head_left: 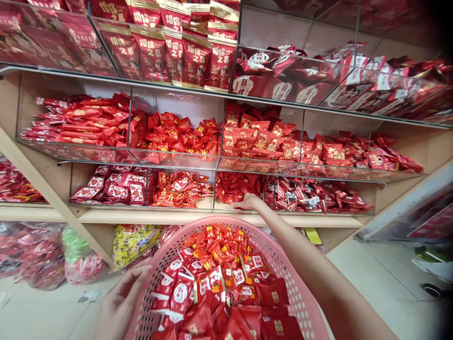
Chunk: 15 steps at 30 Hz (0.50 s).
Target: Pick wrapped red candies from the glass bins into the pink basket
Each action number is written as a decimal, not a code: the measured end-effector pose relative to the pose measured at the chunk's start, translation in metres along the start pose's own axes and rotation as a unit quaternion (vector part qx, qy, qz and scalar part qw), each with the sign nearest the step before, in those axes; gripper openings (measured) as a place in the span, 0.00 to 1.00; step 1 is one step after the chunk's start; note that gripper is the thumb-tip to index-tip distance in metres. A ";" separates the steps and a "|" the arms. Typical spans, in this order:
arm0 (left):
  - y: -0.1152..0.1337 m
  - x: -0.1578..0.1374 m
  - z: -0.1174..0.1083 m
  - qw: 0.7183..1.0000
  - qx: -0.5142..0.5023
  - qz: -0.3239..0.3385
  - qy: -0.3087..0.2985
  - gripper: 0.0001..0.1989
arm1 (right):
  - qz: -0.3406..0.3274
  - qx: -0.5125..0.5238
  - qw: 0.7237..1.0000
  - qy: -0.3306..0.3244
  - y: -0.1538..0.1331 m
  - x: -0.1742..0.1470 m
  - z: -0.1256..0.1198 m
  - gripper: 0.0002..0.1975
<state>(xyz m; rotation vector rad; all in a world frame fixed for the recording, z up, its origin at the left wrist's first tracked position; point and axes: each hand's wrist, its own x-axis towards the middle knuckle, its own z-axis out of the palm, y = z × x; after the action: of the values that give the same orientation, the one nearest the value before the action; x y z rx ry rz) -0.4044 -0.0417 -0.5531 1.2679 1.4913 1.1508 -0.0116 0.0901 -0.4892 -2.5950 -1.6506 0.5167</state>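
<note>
A pink perforated plastic basket (311, 302) sits low in front of me, filled with red wrapped candies (215, 283) of several kinds. My left hand (122, 297) is closed at the basket's left rim, its fingers curled against the edge. Stretched over the basket's right side, my right arm reaches to the lowest shelf. There my right hand (247, 202) is at the front of a clear bin, fingers extended and touching or close beside plain red wrapped candies (235, 186). Some of its fingers are hard to make out.
Clear dividers and front panels (177, 160) split the wooden shelves into bins of red packets. White-and-red packets (120, 189) and gold-printed candies (180, 186) lie left of my right hand. Below are bagged sweets, including a yellow bag (136, 245), on the tiled floor (382, 274).
</note>
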 end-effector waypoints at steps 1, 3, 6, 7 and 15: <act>-0.001 0.000 0.000 1.000 -0.001 0.001 0.001 0.26 | -0.002 0.000 1.000 -0.003 -0.003 0.002 0.002 0.33; -0.001 0.001 0.000 1.000 0.000 0.005 0.003 0.25 | -0.006 0.005 1.000 -0.006 -0.007 0.004 0.003 0.28; -0.001 0.001 0.000 1.000 0.003 0.007 0.005 0.26 | 0.001 0.029 0.999 -0.029 -0.005 0.000 -0.004 0.14; 0.000 0.001 0.000 1.000 0.003 0.006 0.005 0.26 | 0.001 0.044 0.998 -0.040 -0.002 -0.003 -0.008 0.10; 0.004 0.000 0.002 1.000 -0.006 0.009 -0.005 0.25 | -0.043 0.332 0.935 -0.118 0.024 -0.034 -0.044 0.06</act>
<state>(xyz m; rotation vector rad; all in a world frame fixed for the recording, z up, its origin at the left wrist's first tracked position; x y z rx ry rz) -0.4019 -0.0416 -0.5495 1.2799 1.4651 1.1616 0.0090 0.0567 -0.4436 -2.0109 -1.3118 1.1778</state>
